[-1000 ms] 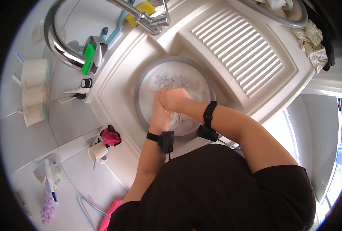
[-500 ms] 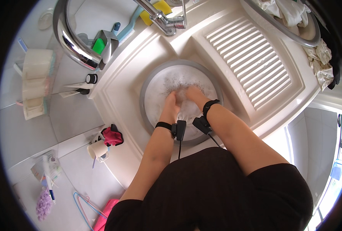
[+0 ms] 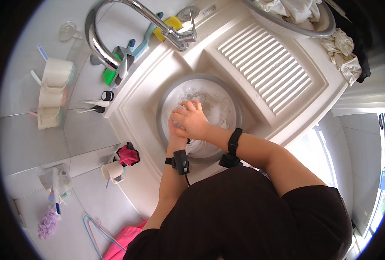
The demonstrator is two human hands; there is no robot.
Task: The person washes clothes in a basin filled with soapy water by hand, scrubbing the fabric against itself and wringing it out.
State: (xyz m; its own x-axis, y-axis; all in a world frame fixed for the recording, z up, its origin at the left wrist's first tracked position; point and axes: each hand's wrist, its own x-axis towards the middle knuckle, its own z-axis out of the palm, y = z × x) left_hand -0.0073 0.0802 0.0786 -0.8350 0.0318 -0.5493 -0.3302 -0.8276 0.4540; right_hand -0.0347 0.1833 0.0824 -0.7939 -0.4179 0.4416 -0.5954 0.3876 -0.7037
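Note:
A round grey-rimmed basin (image 3: 237, 99) stands in the beige sink (image 3: 147, 99), holding foamy water and soaked white cloth (image 3: 220, 113). Above its left part my two hands meet. My right hand (image 3: 194, 121) lies across my left hand (image 3: 173, 128), its fingers bent and spread apart. Most of the left fingers are hidden beneath it, so their grip does not show. No cloth can be made out between the hands. Black straps with small devices circle both wrists.
A chrome faucet (image 3: 98, 43) arches at the upper left. Right of the basin is a ribbed washboard (image 3: 266, 65). Another basin (image 3: 296, 31) of white cloth stands at the far right. Brushes, a yellow sponge (image 3: 168, 27) and a cup (image 3: 112, 172) line the left side.
Both hands have come up out of the foamy water and moved left. The right hand now crosses over the left. White cloth shows in the basin, and the view has shifted slightly.

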